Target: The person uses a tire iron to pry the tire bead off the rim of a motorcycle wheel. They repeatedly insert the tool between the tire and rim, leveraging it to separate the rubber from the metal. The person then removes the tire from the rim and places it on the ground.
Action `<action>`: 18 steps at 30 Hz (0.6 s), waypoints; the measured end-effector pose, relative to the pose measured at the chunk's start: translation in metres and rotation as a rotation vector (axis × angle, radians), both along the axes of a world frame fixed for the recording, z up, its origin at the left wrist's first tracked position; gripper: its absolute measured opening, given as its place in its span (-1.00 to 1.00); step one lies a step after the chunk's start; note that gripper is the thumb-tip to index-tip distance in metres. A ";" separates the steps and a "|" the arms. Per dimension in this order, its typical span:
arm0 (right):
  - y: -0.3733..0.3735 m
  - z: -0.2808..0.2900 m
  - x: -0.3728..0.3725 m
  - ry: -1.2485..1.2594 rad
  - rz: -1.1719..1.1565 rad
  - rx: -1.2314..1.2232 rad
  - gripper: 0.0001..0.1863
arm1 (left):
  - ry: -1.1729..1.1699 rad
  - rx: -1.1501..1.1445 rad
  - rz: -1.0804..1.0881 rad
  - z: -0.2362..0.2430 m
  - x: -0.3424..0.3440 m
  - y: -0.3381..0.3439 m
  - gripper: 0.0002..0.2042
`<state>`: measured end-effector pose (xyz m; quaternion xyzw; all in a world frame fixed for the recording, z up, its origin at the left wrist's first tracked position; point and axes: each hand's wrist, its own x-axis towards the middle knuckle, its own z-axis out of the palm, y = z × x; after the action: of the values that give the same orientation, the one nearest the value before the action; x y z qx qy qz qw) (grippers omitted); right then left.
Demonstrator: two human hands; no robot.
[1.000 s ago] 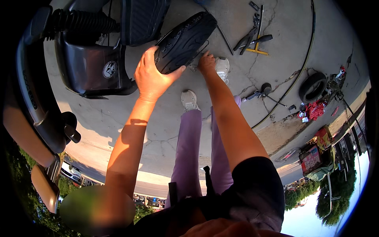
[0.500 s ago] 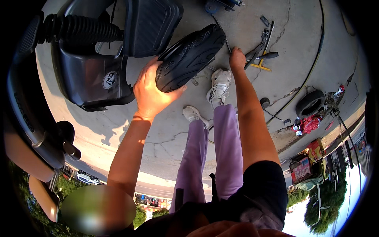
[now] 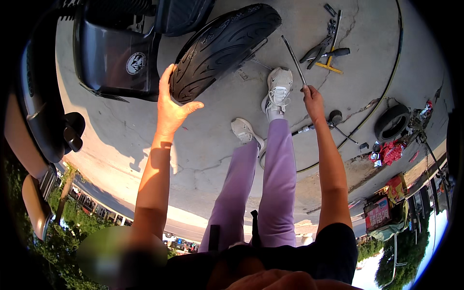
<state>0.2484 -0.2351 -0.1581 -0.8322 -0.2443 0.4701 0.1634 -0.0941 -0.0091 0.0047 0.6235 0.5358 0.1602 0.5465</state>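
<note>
A black tyre point(image 3: 220, 50) with a grooved tread stands on its wheel beside the dark scooter body point(image 3: 118, 60). My left hand point(image 3: 171, 108) is at its near end, fingers spread along its left side and thumb pointing right. Whether the fingertips touch the rubber I cannot tell. In my right hand point(image 3: 314, 102) is a thin metal tyre lever point(image 3: 294, 59), gripped at its near end. The lever's far tip points toward the tyre, apart from it.
Pliers point(image 3: 317, 50) and a yellow T-shaped tool point(image 3: 330, 66) lie on the concrete at the right. Farther right are a black hose point(image 3: 386, 84), a loose tyre point(image 3: 392, 122) and red wrapping point(image 3: 390, 153). A tool with a round black head point(image 3: 335, 116) lies near my right forearm.
My right hand has drawn the lever back from the tyre's right edge toward me. My left hand has loosened and slid to the tyre's near end. The view has shifted too.
</note>
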 end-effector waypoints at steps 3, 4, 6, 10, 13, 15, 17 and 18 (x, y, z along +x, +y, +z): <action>-0.053 0.045 -0.017 -0.048 0.220 -0.060 -0.65 | 0.047 0.031 0.064 -0.028 -0.035 -0.025 0.07; -0.062 0.053 -0.023 -0.053 0.327 -0.073 -0.67 | 0.106 -0.025 0.055 -0.036 -0.039 -0.022 0.05; -0.059 0.061 -0.043 0.008 0.444 0.078 -0.69 | 0.127 -0.016 0.040 -0.052 -0.050 -0.018 0.05; -0.021 0.049 -0.083 0.076 0.484 0.224 -0.70 | 0.053 -0.004 -0.035 -0.052 -0.046 -0.011 0.17; 0.013 0.036 -0.097 0.067 0.483 0.276 -0.67 | 0.078 0.094 -0.088 -0.062 -0.054 -0.009 0.33; 0.030 0.026 -0.096 0.062 0.556 0.315 -0.65 | -0.063 -0.065 0.008 -0.055 -0.044 -0.007 0.43; 0.044 0.016 -0.091 0.004 0.630 0.346 -0.62 | -0.076 -0.106 -0.025 -0.058 -0.044 -0.001 0.47; 0.052 0.011 -0.090 -0.026 0.677 0.373 -0.61 | -0.065 -0.122 -0.029 -0.054 -0.046 -0.002 0.49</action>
<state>0.1582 -0.1827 -0.1468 -0.6663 -0.5889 0.4341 0.1444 -0.1402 -0.0107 -0.0491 0.5911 0.5173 0.1394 0.6029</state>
